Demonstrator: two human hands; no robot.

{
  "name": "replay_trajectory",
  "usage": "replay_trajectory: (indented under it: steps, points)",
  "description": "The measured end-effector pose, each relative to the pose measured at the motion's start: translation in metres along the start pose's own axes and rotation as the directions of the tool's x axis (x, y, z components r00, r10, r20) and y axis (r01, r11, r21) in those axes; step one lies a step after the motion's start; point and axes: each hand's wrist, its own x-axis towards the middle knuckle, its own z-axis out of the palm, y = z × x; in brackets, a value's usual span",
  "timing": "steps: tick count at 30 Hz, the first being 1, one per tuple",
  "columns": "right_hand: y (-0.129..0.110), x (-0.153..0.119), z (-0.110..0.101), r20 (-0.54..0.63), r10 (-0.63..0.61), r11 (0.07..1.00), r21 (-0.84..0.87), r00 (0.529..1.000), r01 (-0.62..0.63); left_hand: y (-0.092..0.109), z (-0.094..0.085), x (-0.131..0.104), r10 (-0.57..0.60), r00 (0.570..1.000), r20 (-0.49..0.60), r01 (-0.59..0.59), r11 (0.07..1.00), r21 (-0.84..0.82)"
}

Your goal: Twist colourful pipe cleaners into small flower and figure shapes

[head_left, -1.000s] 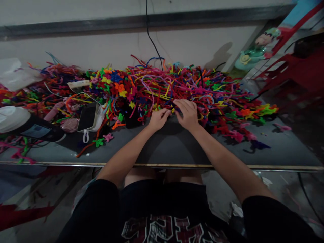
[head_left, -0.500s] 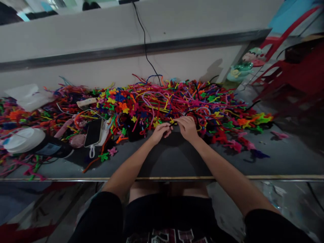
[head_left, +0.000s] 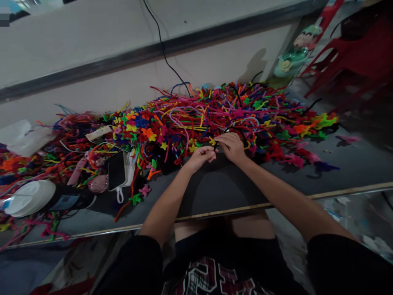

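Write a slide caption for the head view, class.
Left hand and right hand hold a black strand before heaped, colourful pipe cleaners.

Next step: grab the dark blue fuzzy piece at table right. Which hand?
Right: the right hand is nearer the dark blue fuzzy piece; the left hand would probably cross the right forearm. Both are at a thin black fuzzy stem.

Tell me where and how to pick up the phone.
Probably grip the phone by its long edges at the strap end, coming from the near side: it lies screen up, that end facing the near edge of the table, the far end toward the pile.
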Motion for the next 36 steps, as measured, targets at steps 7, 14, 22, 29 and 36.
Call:
replay_trajectory:
  steps: [7, 14, 22, 29, 36]
  points:
    - [-0.005, -0.002, 0.0, -0.016, 0.028, 0.999, 0.015, 0.999, -0.028, 0.0, 0.005, 0.006, 0.048, 0.983, -0.179, -0.068, 0.992, -0.11]
    - [-0.003, -0.006, 0.0, 0.065, 0.082, 0.986, 0.139, 0.995, -0.09, -0.004, 0.0, 0.009, 0.02, 0.988, -0.154, -0.042, 0.989, -0.143]
    - [-0.005, -0.004, 0.005, 0.051, 0.037, 0.995, 0.089, 0.998, -0.041, 0.004, -0.008, 0.003, 0.045, 0.988, -0.147, -0.056, 0.996, -0.068]
    - [-0.004, -0.005, 0.005, 0.034, -0.048, 0.999, -0.024, 0.998, 0.049, 0.003, -0.012, 0.002, 0.048, 0.991, -0.127, -0.038, 0.996, 0.082]
    - [-0.003, -0.007, -0.015, 0.064, -0.157, 0.951, -0.26, 0.986, 0.168, 0.003, -0.01, 0.002, 0.079, 0.994, -0.072, -0.075, 0.996, 0.051]
